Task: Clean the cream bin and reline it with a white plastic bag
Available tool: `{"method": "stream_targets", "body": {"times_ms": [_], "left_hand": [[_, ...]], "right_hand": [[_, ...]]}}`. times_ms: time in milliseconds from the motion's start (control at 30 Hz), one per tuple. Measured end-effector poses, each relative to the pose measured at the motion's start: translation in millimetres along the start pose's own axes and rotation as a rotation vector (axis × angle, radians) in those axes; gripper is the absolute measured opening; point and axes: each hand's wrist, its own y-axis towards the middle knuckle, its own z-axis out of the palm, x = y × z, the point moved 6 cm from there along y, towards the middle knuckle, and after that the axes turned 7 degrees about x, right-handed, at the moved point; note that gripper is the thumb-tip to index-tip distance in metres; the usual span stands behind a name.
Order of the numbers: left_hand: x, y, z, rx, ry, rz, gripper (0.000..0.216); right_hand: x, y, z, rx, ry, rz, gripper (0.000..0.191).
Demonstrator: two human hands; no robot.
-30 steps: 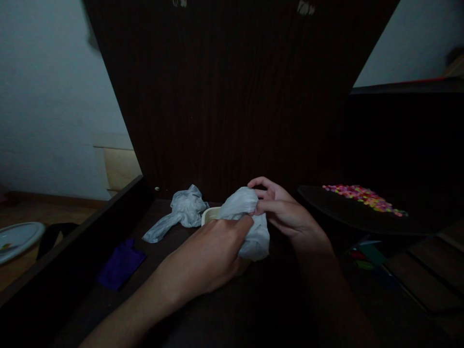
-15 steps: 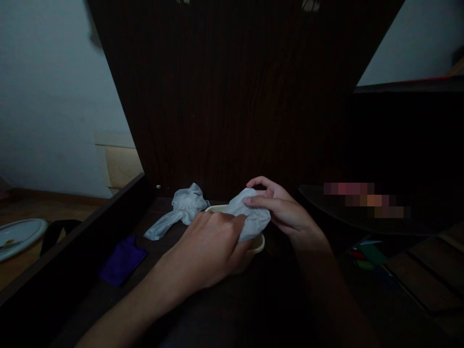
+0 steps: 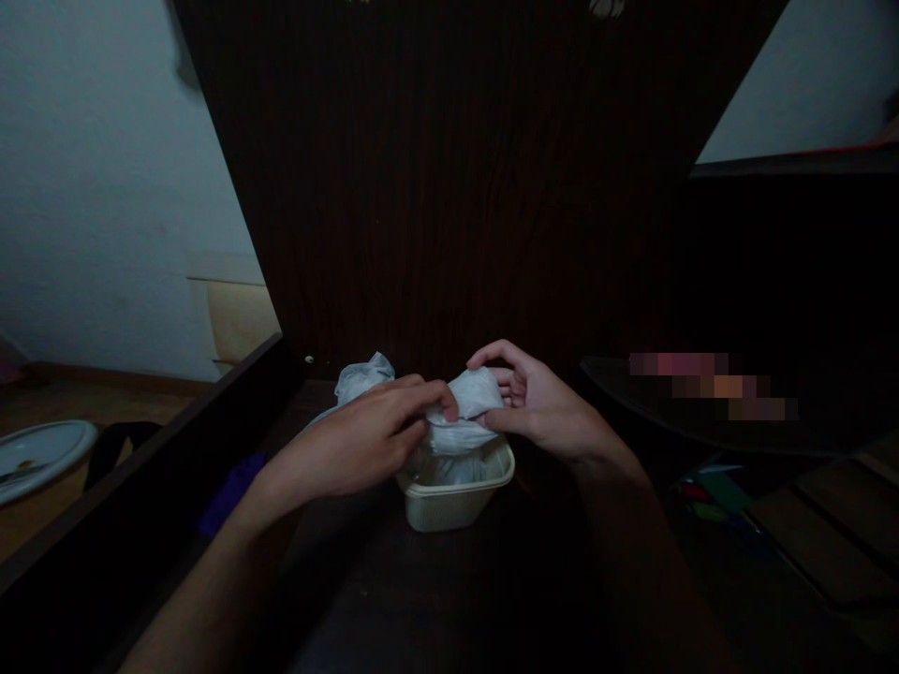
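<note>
Above a cream-coloured plastic tub (image 3: 449, 510) with ribbed sides, I hold a folded, whitish plastic bag (image 3: 478, 395). My left hand (image 3: 372, 431) reaches over the tub's left rim, fingers bent and closed on the bag's left side. From the right, my right hand (image 3: 552, 402) grips the bag between thumb and curled fingers. More pale plastic shows inside the tub under the bag. Behind my left hand lies a second crumpled plastic bag (image 3: 363, 374), partly hidden. A purple cloth-like piece (image 3: 230, 491) lies left, partly covered by my left forearm.
A tall dark wooden panel (image 3: 456, 187) rises behind the tub. A low dark board (image 3: 169, 449) edges the surface on the left. On the floor beyond it is a white oval dish-like thing (image 3: 46, 454). Small coloured items (image 3: 709, 496) lie at the right.
My left hand has lifted up and back from the tub's front, uncovering its front wall and inside. The bag is now folded lower between both hands.
</note>
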Motion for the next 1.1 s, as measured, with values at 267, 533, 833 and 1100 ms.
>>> {"method": "stream_targets", "body": {"times_ms": [267,533,833,1100], "left_hand": [[-4,5,5,0.054,-0.049,0.029,0.026],[-15,5,13,0.158,-0.014,0.073,0.025],[-10,4,9,0.138,-0.005,0.051,0.025],[14,9,-17,-0.184,-0.057,-0.087,0.022]], "right_hand": [[0,1,0,-0.095,-0.093,-0.026,0.046],[0,3,3,-0.153,-0.003,0.036,0.047],[1,-1,2,-0.067,-0.022,0.016,0.049],[5,-4,12,0.063,-0.346,-0.035,0.048]]}}
